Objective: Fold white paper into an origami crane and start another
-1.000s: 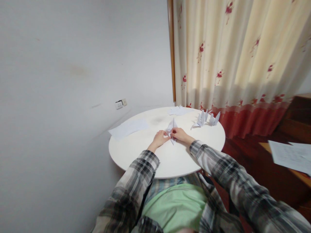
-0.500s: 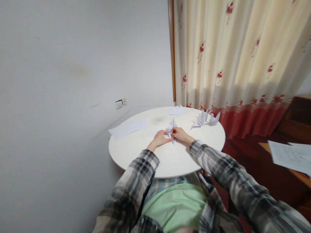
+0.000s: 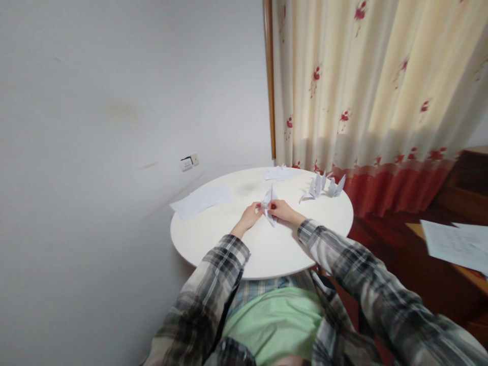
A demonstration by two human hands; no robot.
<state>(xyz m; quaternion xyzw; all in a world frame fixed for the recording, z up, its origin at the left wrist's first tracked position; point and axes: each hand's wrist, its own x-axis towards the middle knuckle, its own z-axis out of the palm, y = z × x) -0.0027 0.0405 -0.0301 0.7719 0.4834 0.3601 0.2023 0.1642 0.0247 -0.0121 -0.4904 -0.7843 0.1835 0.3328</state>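
A white folded paper crane (image 3: 270, 194) is between my two hands, just above or on the round white table (image 3: 244, 256); which of the two I cannot tell. One narrow point of it rises away from me, and another tip points toward me. My left hand (image 3: 250, 215) pinches its left side. From the right, my right hand (image 3: 282, 210) is closed on it with thumb and finger. The fingertips partly cover the middle folds. Several finished-looking paper cranes (image 3: 316, 186) stand at the table's right rear.
Flat white sheets (image 3: 204, 200) lie at the table's left edge, and more paper pieces (image 3: 282, 173) at the back. A wall with a socket (image 3: 186, 163) borders the left. A floral curtain (image 3: 366, 101) hangs behind. Written sheets (image 3: 455, 246) rest on furniture at right.
My left hand's thumb has shifted from the crane's near end up to its left side. The right hand has stayed nearly in place, still gripping the paper.
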